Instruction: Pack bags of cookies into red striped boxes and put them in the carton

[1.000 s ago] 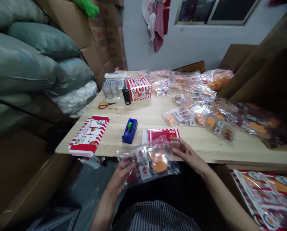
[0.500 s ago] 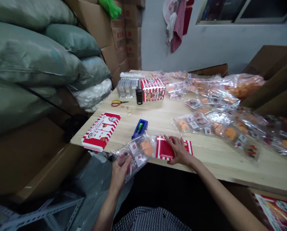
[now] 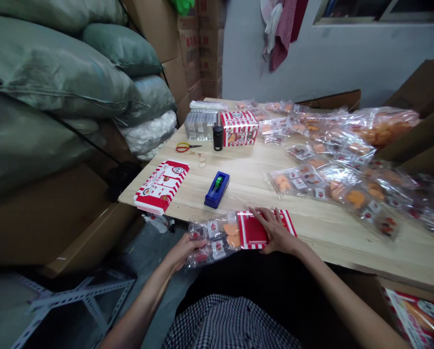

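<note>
My left hand [image 3: 188,248] pinches the left end of a clear plastic packet [image 3: 222,236] beyond the table's front edge. Orange pieces, small white printed squares and dark red pieces show through its film. The packet's right end meets a flat red carton [image 3: 252,230] with striped red-and-white edges, lying at the table's front edge. Whether the packet's end is inside the carton or only against it, I cannot tell. My right hand [image 3: 277,232] spans the carton, fingers at its far edge and thumb at the near one. A blue tape dispenser [image 3: 217,190] with green tape stands just behind the packet.
Flat printed cartons [image 3: 162,186] are stacked at the table's left edge. Behind are scissors [image 3: 188,147], a black cylinder [image 3: 217,138], a striped box [image 3: 239,129] and clear cases [image 3: 201,124]. Many filled packets [image 3: 355,198] cover the right side. Bulky sacks [image 3: 57,72] rise at left.
The packet has gone from slanted to nearly level, in line with the carton. My left hand has swung with it. My right hand stays on the carton, and the view has shifted slightly.
</note>
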Tool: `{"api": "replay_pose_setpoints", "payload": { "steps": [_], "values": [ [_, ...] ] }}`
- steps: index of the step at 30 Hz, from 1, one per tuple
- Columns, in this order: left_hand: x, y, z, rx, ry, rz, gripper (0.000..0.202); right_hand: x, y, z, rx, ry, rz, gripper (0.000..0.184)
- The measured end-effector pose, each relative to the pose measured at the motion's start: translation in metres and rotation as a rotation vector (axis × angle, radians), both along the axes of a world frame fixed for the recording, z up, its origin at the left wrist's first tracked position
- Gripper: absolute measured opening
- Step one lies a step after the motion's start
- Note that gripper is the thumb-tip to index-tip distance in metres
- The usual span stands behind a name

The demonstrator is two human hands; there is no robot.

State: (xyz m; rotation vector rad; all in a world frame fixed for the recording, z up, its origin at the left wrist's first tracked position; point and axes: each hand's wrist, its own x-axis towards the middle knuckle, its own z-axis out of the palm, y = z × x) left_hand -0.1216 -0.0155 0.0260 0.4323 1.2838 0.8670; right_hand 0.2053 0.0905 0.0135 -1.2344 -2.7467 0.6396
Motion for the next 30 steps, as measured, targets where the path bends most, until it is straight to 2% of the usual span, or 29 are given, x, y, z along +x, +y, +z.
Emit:
{"api": "replay_pose_setpoints", "payload": {
  "steps": [3, 6, 9, 14, 18, 25, 30],
  "values": [
    [-0.005, -0.007, -0.011, -0.026, -0.029, 0.021, 0.034, -0.001, -0.004, -0.001, 0.008, 0.000, -0.019, 0.136],
    [-0.011, -0.008, -0.012, -0.028, -0.024, 0.037, 0.035, -0.002, -0.007, -0.002, 0.022, -0.004, -0.044, 0.139],
    [-0.015, 0.000, -0.003, -0.003, 0.024, -0.031, 0.034, -0.004, -0.009, -0.003, 0.027, -0.013, -0.044, 0.140],
    [-0.018, 0.029, 0.016, 0.044, 0.110, -0.200, 0.021, -0.003, -0.008, -0.006, 0.038, -0.014, -0.027, 0.137],
    [-0.014, 0.052, 0.022, 0.075, 0.132, -0.277, 0.016, -0.004, -0.007, -0.009, 0.043, -0.009, 0.026, 0.134],
    [0.009, 0.074, 0.006, 0.117, 0.105, -0.321, 0.018, -0.001, -0.006, -0.001, 0.031, 0.012, -0.061, 0.124],
    [0.000, 0.073, 0.004, 0.155, 0.077, -0.393, 0.023, 0.000, -0.013, 0.005, 0.014, 0.056, -0.044, 0.124]
  ]
}}
